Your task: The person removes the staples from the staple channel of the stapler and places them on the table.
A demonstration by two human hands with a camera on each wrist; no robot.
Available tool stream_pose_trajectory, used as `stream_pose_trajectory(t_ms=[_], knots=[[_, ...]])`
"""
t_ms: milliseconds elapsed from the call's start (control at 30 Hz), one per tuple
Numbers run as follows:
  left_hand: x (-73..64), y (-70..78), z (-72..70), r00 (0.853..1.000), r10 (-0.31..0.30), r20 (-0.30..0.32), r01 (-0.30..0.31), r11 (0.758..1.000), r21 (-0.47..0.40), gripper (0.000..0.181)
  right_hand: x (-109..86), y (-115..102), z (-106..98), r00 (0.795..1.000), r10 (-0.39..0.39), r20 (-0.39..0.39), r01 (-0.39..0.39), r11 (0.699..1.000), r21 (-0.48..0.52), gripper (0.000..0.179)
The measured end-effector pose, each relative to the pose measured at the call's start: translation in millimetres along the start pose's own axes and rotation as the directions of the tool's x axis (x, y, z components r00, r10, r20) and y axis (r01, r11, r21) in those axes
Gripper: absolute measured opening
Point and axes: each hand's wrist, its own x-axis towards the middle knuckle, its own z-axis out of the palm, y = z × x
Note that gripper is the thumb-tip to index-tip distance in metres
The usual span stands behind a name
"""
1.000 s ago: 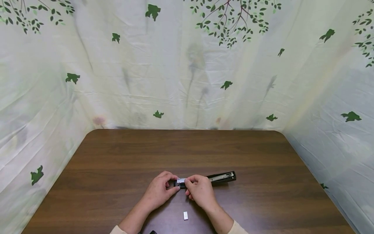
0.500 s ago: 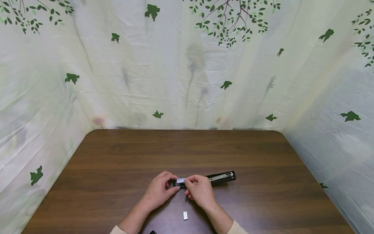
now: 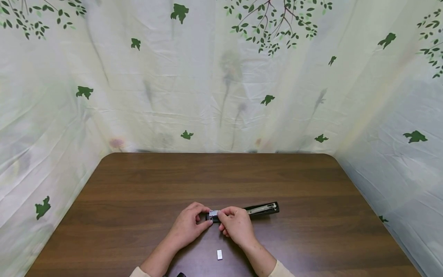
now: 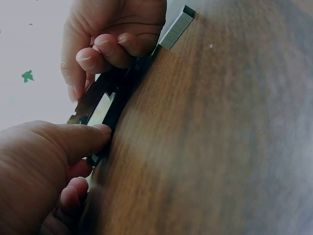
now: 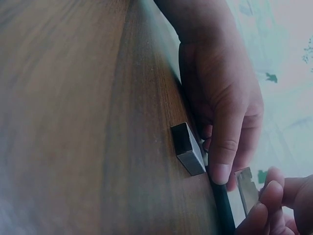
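A black stapler [image 3: 262,209] lies opened out on the table, its long top part with a metal channel pointing right. My left hand [image 3: 189,227] grips the stapler's left end between thumb and fingers; the left wrist view shows the thumb [image 4: 90,137] along its side. Close beside it, my right hand [image 3: 238,227] pinches a notched metal part [image 5: 248,191] of the stapler with its fingertips. That hand covers the stapler's middle in the head view. A small block of staples [image 3: 219,254] rests on the table in front, apart from both hands.
The brown wooden table [image 3: 138,181] has rounded far corners. A white curtain [image 3: 207,77] with green leaf prints hangs behind it and at both sides. A small dark object [image 3: 181,274], mostly cut off, shows at the bottom edge.
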Motion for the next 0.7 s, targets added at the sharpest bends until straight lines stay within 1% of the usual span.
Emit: stream_pose_trajectory(t_ms=[433, 700], knots=[[-0.7, -0.3, -1.5, 1.0, 0.004, 0.006, -0.004, 1.0, -0.007, 0.024, -0.3, -1.1, 0.7, 1.0, -0.014, -0.001, 0.014, 0.999, 0.04, 0.016], [1.0, -0.6, 0.0, 1.0, -0.004, 0.009, 0.004, 1.0, 0.01, 0.024, 0.1, -3.5, 1.3, 0.999, -0.017, -0.043, 0.019, 0.998, 0.064, 0.016]])
